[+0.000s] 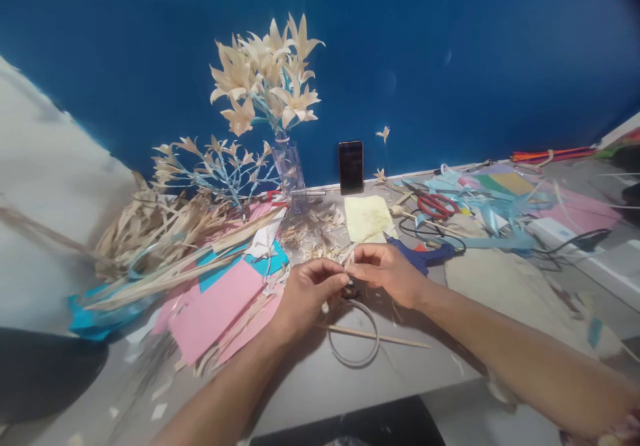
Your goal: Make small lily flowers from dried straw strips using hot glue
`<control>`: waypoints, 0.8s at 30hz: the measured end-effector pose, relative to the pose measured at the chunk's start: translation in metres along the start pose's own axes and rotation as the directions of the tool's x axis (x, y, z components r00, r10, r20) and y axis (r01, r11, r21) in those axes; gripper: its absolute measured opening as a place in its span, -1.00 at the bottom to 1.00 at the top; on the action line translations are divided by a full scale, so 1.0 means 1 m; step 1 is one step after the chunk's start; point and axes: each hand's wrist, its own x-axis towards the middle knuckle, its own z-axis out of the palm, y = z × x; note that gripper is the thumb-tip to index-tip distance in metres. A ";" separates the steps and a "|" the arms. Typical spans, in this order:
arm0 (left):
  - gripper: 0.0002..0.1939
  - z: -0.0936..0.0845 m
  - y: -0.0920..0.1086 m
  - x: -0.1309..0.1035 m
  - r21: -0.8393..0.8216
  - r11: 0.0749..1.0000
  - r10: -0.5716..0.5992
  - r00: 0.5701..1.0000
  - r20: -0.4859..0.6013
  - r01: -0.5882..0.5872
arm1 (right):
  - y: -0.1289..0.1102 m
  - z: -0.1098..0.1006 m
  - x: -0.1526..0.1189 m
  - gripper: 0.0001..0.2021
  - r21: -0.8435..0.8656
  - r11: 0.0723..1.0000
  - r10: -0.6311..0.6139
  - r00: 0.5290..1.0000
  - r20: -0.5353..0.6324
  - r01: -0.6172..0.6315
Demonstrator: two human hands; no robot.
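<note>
My left hand [313, 293] and my right hand [387, 269] meet over the table, thumbs and fingers pinched together. Between the fingertips is a small pale strip [349, 254], mostly hidden; its kind is unclear. Just below the hands lie a thin grey ring [354, 365] and a slender pale stick [400, 341]. Beside my right hand rests a blue tool with a pointed tip [425, 257], which looks like a glue gun. A yellow paper sheet [369, 216] lies beyond the fingers, near scattered pale scraps [320, 229].
Pale husk-like flowers [270, 73] stand in a clear bottle [290, 169]. Left are dried husks [145, 233] and pink paper [217, 306]. A phone [351, 167] leans against the blue wall [450, 66]. Right are red-handled scissors [437, 206], blue ribbon [510, 241] and beige cloth [505, 283].
</note>
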 end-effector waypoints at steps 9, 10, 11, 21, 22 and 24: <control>-0.85 -0.002 -0.004 0.001 0.021 1.000 -0.009 0.999 0.030 0.009 | -0.004 0.001 -0.001 -0.75 -0.057 0.998 0.014 0.999 -0.044 -0.017; -0.85 -0.002 -0.004 0.001 0.022 1.000 -0.010 1.000 0.027 0.010 | -0.004 0.002 0.000 -0.76 -0.050 0.998 0.025 0.999 -0.047 -0.027; -0.85 -0.002 -0.005 0.001 0.018 1.000 -0.016 1.000 0.019 0.016 | -0.004 0.002 0.000 -0.77 -0.041 0.998 0.035 0.998 -0.049 -0.037; -0.90 0.001 0.002 -0.003 0.144 0.989 0.025 1.000 -0.005 -0.024 | -0.009 0.007 -0.001 -0.78 0.037 0.996 0.079 0.994 -0.081 -0.076; -0.90 0.002 0.003 -0.004 0.166 0.986 0.033 0.999 -0.005 -0.032 | -0.008 0.008 -0.001 -0.78 0.046 0.996 0.082 0.993 -0.083 -0.079; -0.91 0.002 0.005 -0.004 0.200 0.979 0.048 0.999 -0.002 -0.047 | -0.007 0.007 -0.001 -0.76 0.070 0.994 0.089 0.993 -0.082 -0.083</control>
